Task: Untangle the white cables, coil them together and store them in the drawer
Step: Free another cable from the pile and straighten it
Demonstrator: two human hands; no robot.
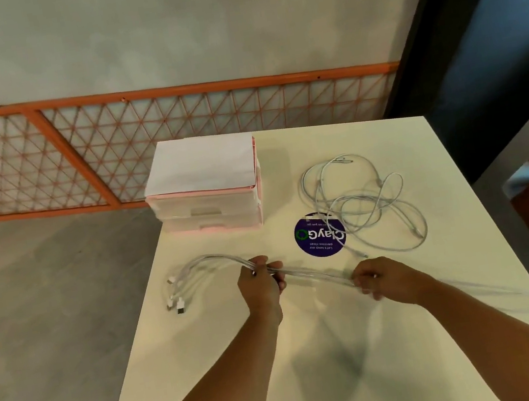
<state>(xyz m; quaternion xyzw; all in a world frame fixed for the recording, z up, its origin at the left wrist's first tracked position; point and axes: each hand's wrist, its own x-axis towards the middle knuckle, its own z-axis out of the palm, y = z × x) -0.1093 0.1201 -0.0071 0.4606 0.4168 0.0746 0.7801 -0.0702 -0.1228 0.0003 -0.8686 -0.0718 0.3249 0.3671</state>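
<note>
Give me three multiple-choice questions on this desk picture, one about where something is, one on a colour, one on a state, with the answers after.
1. Relative to the drawer unit, where does the loose tangle of cables lie?
A on top of it; B to its right on the table; C below it on the floor.

2. What colour is the round sticker?
A yellow; B red; C purple.

3. How is the straightened cable bundle held?
A by the left hand and the right hand together; B by the left hand only; C by neither.

Answers: B, the tangle rests on the tabletop right of the unit, partly over the sticker. C, its disc is purple with pale lettering. A, each hand has fingers curled round the bundle.
</note>
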